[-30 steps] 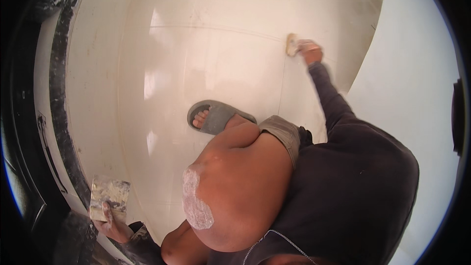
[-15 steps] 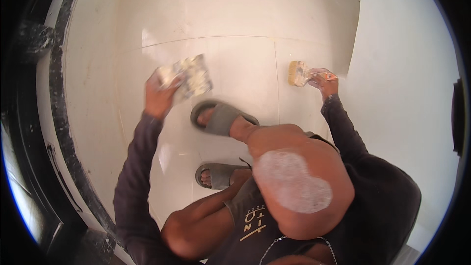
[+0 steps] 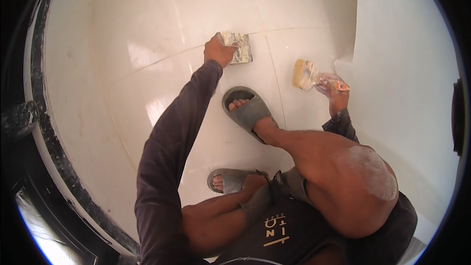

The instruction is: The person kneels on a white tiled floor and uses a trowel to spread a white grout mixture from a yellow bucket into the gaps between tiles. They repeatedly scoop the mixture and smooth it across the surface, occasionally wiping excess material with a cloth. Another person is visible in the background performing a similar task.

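My left hand grips a flat, squarish scraper smeared with cream and grey residue. Its blade lies low over the pale floor tiles, near a tile joint; whether it touches them I cannot tell. Over to the right, my right hand is closed around the handle of a wide paintbrush. The brush has tan bristles pointing left, white-spattered sides and an orange handle end. It is held above the floor beside the white wall.
A white wall rises along the right. Down the left runs a dark, paint-spotted strip with a black frame beyond it. My feet, in grey-green slides, stand on the tiles between my hands.
My left hand has carried the scraper right and farther away, to the tile joint. My right hand with the brush has shifted slightly right and nearer. My knee has swung right.
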A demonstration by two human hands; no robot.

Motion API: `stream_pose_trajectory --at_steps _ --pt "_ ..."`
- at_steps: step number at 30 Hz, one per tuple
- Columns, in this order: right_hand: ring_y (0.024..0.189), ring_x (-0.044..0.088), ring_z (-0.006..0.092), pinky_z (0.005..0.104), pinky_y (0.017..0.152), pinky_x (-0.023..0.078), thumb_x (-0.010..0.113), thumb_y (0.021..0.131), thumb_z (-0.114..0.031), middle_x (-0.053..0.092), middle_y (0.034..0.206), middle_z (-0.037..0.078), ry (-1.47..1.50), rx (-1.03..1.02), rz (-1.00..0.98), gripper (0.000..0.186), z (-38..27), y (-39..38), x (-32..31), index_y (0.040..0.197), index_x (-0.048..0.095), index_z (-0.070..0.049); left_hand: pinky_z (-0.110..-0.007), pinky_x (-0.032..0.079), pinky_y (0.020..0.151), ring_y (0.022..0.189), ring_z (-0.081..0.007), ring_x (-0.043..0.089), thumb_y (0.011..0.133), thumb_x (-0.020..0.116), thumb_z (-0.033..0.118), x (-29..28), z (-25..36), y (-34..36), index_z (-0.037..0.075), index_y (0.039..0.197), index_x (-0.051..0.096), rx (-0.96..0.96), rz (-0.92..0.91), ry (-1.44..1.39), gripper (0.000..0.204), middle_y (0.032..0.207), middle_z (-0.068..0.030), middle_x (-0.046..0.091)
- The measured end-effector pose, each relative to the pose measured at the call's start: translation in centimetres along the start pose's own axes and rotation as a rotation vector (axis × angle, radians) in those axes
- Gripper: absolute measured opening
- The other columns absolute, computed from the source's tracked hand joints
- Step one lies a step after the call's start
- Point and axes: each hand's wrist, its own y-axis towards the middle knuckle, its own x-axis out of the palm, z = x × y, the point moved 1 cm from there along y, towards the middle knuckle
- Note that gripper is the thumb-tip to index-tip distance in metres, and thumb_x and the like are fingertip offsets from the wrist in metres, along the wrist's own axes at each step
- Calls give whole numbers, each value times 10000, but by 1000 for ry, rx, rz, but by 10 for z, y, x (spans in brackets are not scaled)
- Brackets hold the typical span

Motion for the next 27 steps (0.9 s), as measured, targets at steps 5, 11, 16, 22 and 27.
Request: stream_pose_trajectory --at_steps 5,11,16,22,27 --pt "833 640 199 333 735 577 644 823 -50 635 944 123 5 54 15 178 8 6 -4 968 619 50 -389 509 813 901 -343 649 720 737 294 15 -11 23 -1 1011 606 -78 26 66 435 931 -201 669" --pt "844 644 197 329 739 579 659 818 -64 636 946 120 -15 89 65 196 22 12 -8 969 617 52 -393 513 808 897 -344 648 711 740 279 29 -24 36 6 956 601 -109 72 24 392 924 -196 669" --pt "850 649 204 348 755 575 659 824 -94 627 962 125 -51 126 72 253 31 13 -12 1022 591 49 -408 512 808 912 -358 641 701 747 271 39 -26 40 -2 944 589 -151 90 21 399 919 -210 662" --pt "847 646 198 346 750 574 655 825 -86 633 954 116 -38 113 93 232 33 9 -15 1009 601 45 -410 509 815 918 -358 640 698 752 284 50 -17 38 -7 947 589 -205 94 76 416 927 -210 660" --pt "850 644 196 334 746 576 632 831 -50 646 953 115 -2 80 23 188 32 11 -22 990 619 48 -392 496 840 936 -345 639 704 749 302 78 -52 58 12 1002 617 -106 -41 -163 436 970 -198 663"
